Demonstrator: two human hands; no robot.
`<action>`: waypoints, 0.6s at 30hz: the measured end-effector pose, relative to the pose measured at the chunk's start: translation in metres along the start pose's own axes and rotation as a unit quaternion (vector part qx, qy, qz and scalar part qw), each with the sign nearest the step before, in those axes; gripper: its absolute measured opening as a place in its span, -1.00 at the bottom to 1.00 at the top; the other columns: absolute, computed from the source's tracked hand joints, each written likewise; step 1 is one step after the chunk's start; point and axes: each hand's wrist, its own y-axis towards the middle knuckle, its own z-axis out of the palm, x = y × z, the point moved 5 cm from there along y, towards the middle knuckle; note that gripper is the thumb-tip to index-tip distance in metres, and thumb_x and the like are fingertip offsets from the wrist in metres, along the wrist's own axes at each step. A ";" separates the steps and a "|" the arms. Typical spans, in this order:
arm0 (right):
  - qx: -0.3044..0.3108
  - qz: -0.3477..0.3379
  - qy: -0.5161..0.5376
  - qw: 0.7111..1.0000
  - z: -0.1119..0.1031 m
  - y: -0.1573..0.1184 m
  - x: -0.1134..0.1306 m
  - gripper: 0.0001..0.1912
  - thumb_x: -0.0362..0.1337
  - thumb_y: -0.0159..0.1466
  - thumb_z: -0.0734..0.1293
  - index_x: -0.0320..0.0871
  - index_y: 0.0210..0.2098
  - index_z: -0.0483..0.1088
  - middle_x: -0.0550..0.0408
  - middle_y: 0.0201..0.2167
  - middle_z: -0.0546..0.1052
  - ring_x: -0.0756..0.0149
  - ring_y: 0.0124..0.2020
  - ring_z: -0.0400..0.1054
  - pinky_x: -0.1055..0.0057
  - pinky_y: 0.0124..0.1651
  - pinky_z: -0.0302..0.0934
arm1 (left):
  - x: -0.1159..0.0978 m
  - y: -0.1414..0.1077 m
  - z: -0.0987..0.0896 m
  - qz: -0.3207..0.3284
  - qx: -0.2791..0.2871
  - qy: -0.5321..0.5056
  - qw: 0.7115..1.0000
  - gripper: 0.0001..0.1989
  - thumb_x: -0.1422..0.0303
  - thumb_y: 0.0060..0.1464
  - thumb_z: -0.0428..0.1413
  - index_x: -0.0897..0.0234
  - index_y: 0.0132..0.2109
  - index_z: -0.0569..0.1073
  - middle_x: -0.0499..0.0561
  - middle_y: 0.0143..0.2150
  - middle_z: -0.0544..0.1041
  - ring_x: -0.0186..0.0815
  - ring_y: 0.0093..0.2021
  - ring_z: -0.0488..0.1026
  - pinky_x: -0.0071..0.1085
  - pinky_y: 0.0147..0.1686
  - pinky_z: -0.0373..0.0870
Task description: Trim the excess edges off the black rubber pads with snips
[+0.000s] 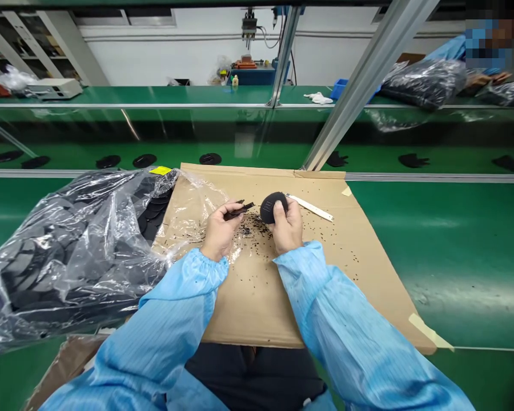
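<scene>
Risks: Black disc [268,209], pinched upright in the right hand [289,228], thumb across its face; may slip if that pinch eases. Narrow dark piece or pieces, gripped in the fingers of the left hand [219,229]; may drop among the black scraps [247,230] below and be hard to pick out. Clear bag [89,240], left of the left hand, loose edge near the wrist; could snag the cuff. Pale flat tool [312,208], just beside the right hand; could be knocked by a sideways move.

Count: hands, two, both closed on items. Held disc, one. Narrow pieces, number unclear. Pale tool, one. Clear bag, one; discs inside, uncountable. Yellow label [160,170], one. Cardboard sheet [257,311] beneath the hands, one. Dark flat pieces [210,158] beyond the hands, eight. Scraps, too many to count.
</scene>
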 end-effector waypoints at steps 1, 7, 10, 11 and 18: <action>-0.002 0.024 0.050 0.998 0.001 0.000 0.000 -0.57 0.11 0.29 0.19 -0.10 -0.10 0.27 0.12 -0.33 0.44 0.38 -0.43 0.31 0.54 -0.56 0.17 | -0.002 -0.001 0.001 0.011 0.012 0.015 1.000 -0.72 0.46 -0.18 0.30 0.34 -0.22 0.52 0.16 0.21 0.36 -0.15 0.22 0.30 -0.18 0.26 0.13; -0.022 0.048 0.161 0.986 0.003 0.000 0.008 -0.52 0.09 0.10 0.41 -0.17 -0.21 0.41 0.14 -0.43 0.47 0.43 -0.51 0.29 0.52 -0.55 0.19 | -0.009 -0.003 0.002 0.070 0.038 0.090 0.993 -0.71 0.36 -0.03 0.24 0.29 -0.11 0.50 0.13 0.23 0.34 -0.12 0.27 0.23 -0.21 0.26 0.12; 0.025 0.026 0.134 0.990 0.007 -0.002 0.010 -0.56 0.05 0.13 0.41 -0.17 -0.17 0.46 0.10 -0.40 0.50 0.39 -0.46 0.35 0.49 -0.50 0.26 | -0.009 -0.002 0.003 0.067 0.028 0.066 0.995 -0.39 0.48 -0.10 0.25 0.19 0.14 0.35 0.11 0.21 0.35 -0.16 0.20 0.31 -0.24 0.20 0.22; 0.040 0.020 0.118 0.992 0.008 -0.003 0.010 -0.57 0.03 0.15 0.40 -0.17 -0.16 0.47 0.11 -0.40 0.50 0.40 -0.50 0.33 0.49 -0.53 0.24 | -0.008 -0.002 0.004 0.059 0.026 0.050 0.997 -0.32 0.51 -0.12 0.25 0.18 0.19 0.29 0.11 0.17 0.38 -0.18 0.16 0.34 -0.24 0.18 0.24; 0.123 0.032 0.014 0.992 0.017 -0.010 0.003 -0.56 -0.05 0.17 0.38 -0.15 -0.03 0.43 0.17 -0.51 0.43 0.45 -0.72 0.27 0.49 -0.69 0.18 | -0.003 0.001 0.003 -0.020 -0.009 -0.062 0.998 -0.47 0.52 -0.19 0.26 0.29 0.00 0.38 0.06 -0.09 0.50 -0.23 -0.02 0.44 -0.25 0.10 0.30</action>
